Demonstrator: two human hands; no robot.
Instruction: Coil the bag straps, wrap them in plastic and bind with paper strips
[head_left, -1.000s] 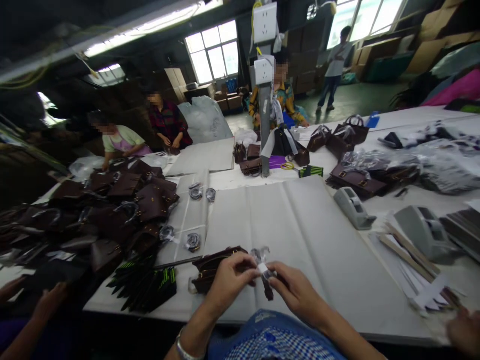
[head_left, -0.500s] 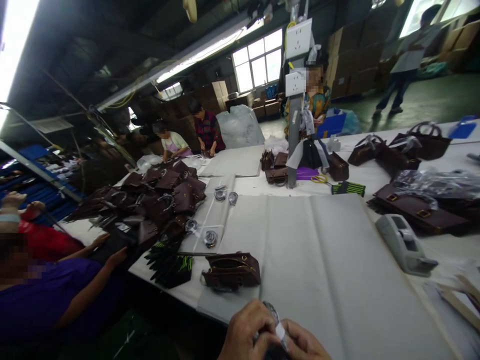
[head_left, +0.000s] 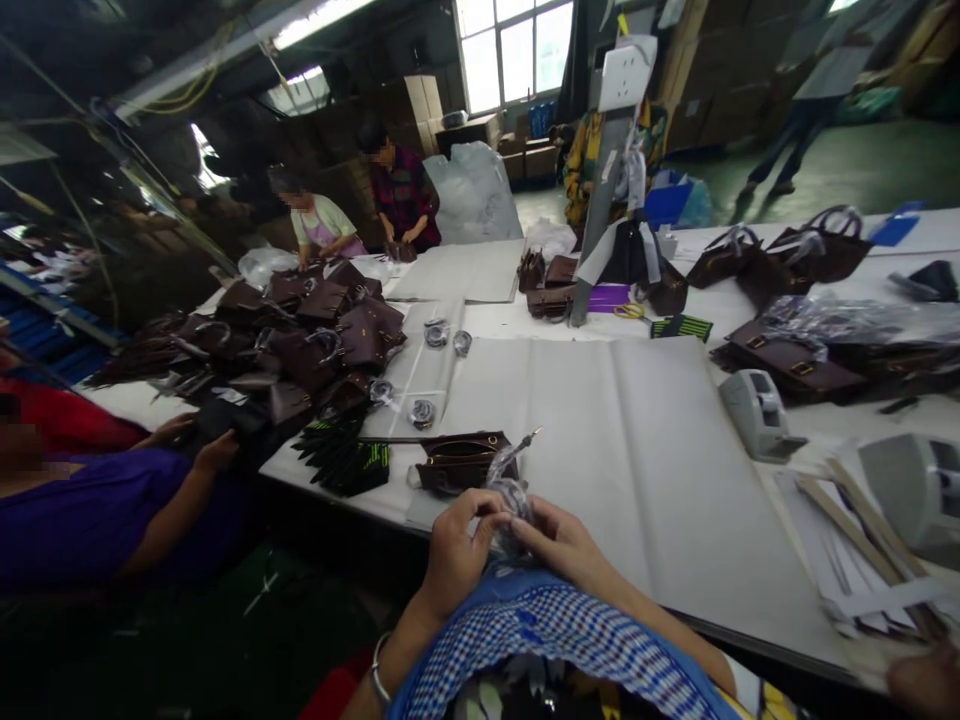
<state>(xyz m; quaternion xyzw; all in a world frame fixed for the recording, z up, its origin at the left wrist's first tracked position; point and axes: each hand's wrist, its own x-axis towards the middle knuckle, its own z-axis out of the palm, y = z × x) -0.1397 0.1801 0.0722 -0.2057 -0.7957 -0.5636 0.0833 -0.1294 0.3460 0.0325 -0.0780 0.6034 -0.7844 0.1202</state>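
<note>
My left hand [head_left: 459, 545] and my right hand [head_left: 559, 538] meet at the near edge of the table, both closed on a small clear plastic packet [head_left: 508, 497] with something dark coiled inside. Its twisted top sticks up toward the table. Just beyond my hands a dark brown handbag [head_left: 463, 461] lies flat on a large sheet of white paper [head_left: 637, 450].
A heap of brown handbags [head_left: 300, 345] fills the left of the table, with black-and-green tags [head_left: 345, 465] beside it. Two grey tape dispensers [head_left: 757, 410] stand at the right. A person in purple [head_left: 112, 520] reaches in from the left; other people work at the far end.
The view has swung down and slightly right, so my hands show in full again. They still hold the packet, now nearer my body at the table edge.
</note>
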